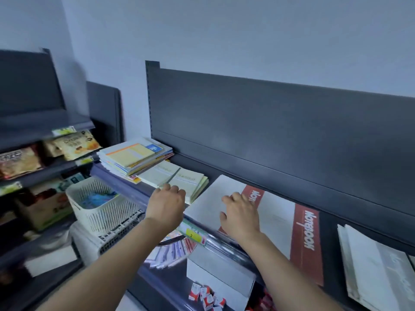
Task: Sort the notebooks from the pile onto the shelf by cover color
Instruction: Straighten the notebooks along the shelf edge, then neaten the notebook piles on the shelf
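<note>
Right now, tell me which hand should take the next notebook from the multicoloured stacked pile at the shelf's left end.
Probably left. The left hand is at the pale green notebook stack, next to the multicoloured pile; the right hand lies flat on the white red-banded notebook, farther away.

Your pile (134, 157): mixed covers, left end of shelf (330, 232) | cream stack (179, 178): flat, just beside it | red-striped notebooks (280, 221): flat, mid-shelf | white stack (377, 265): flat, far right

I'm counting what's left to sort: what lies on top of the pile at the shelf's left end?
A yellow notebook with a blue label tops the pile; the notebooks beneath show only their edges, their covers hidden.
</note>
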Motion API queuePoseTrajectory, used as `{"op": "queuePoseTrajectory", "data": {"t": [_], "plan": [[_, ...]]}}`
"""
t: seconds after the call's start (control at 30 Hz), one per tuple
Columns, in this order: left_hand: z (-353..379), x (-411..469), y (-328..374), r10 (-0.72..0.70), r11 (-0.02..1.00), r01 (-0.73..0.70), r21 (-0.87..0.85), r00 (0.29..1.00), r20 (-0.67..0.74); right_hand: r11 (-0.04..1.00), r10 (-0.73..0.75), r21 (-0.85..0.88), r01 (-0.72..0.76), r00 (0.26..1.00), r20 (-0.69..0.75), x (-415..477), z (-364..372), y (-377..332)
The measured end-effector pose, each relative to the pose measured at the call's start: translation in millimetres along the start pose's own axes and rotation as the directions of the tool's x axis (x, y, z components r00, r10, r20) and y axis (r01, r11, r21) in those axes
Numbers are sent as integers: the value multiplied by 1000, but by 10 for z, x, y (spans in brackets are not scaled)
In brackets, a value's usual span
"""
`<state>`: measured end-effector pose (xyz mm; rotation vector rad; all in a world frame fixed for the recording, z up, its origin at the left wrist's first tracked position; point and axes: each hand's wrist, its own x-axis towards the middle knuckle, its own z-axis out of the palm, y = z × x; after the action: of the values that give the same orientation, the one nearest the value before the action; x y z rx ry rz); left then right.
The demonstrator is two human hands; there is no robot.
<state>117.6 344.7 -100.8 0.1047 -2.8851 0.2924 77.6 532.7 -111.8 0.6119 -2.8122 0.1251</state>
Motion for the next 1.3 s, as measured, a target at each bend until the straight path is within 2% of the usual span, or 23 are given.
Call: {"op": "queuePoseTrajectory", "data": {"t": [0.43,0.8,0.93,1.1,1.3], "plan": [[381,206,-1864,-104,995,103,15,994,29,994,-107,-7,107,994,22,1193,276,-1621],[784,845,-2710,-166,986,167,-23,985,57,994,-106,40,104,993,56,2168,565,-2288],[946,1217,-2902,-161,985,162,-49,986,41,993,-42,118,32,996,83,2581,778,-2459],[1144,1685,-3149,-190,977,198,-83,977,97,973,131,170,-158,978,162,2963,1010,-2629],[1302,2107,-3302,-234,939,261,-224,962,143,916,218,303,-262,961,169,3306,1163,-2591]]}}
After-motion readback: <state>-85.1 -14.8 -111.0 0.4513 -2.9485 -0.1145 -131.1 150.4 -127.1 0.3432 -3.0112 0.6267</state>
